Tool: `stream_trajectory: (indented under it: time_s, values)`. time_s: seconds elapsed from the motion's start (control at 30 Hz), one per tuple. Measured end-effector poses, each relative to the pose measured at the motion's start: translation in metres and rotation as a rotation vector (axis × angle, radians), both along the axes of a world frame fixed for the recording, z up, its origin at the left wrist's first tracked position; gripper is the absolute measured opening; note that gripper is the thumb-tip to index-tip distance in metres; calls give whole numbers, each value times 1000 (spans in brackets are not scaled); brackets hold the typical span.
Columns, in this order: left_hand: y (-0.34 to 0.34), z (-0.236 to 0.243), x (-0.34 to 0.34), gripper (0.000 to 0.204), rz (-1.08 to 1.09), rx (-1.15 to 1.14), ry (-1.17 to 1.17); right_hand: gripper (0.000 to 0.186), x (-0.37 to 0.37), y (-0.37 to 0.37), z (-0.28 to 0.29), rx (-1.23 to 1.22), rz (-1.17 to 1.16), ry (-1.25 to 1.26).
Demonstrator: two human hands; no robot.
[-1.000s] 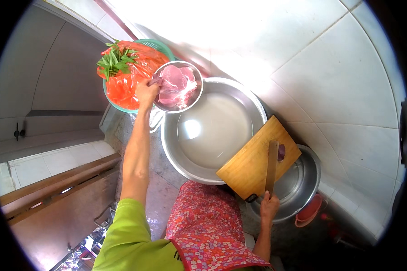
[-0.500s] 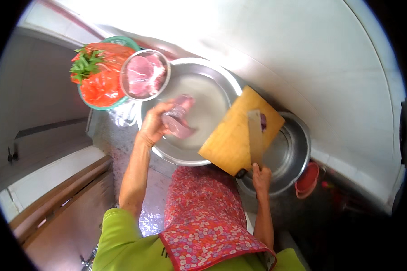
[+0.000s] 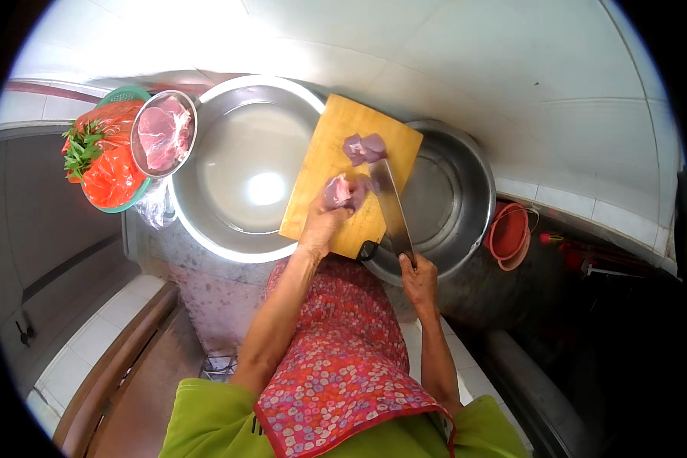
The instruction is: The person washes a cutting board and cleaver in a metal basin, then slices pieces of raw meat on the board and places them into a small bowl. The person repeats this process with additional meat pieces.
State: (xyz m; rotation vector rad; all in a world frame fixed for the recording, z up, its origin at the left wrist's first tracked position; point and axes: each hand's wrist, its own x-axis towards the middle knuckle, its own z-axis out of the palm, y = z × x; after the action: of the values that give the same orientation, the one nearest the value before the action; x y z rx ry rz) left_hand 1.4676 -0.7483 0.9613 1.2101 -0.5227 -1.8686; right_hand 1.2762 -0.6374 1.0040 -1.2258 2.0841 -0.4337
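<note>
A yellow wooden cutting board point(image 3: 330, 136) lies tilted across the rims of two metal basins. My left hand point(image 3: 322, 227) is closed on a pinkish-purple piece of raw meat point(image 3: 339, 190) over the board's near part. My right hand point(image 3: 419, 278) grips the handle of a cleaver point(image 3: 390, 200), whose long blade slants over the board with its far end beside smaller dark-purple meat pieces point(image 3: 364, 148). The held meat lies left of the blade; whether the edge touches it is blurred.
On the left stands a large basin point(image 3: 187, 183) of cloudy water; on the right, a darker metal basin point(image 3: 477, 179). A steel bowl point(image 3: 135, 145) of pink meat sits by a green basket point(image 3: 122, 206) with red bags and leafy greens. Red buckets point(image 3: 509, 233) stand at the right, below the tiled wall.
My left hand has brought the meat from over the water basin to the cutting board. The cleaver has turned to slant left at its far end, uncovering more of the dark pieces.
</note>
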Motion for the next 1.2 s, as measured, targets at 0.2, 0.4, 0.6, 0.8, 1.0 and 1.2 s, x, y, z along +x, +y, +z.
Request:
stream_trajectory:
  time_s: [0.2, 0.4, 0.6, 0.8, 1.0, 1.2]
  values:
    - [29, -37, 4, 34, 313, 171, -166, 25, -7, 22, -7, 11, -3, 5]
    - [36, -35, 17, 23, 411, 333, -5, 24, 1, 31, -1, 70, 8, -37]
    - [27, 4, 8, 26, 394, 267, 370, 24, 1, 34, -7, 56, 1, -98]
    - [10, 52, -1, 26, 320, 85, 485, 25, -1, 28, 2, 2, -5, -146]
    - [35, -18, 6, 31, 393, 250, 109, 25, -7, 29, -9, -3, 22, -118]
    - [53, -43, 11, 22, 384, 195, -300, 24, -9, 17, 3, 51, 111, 15]
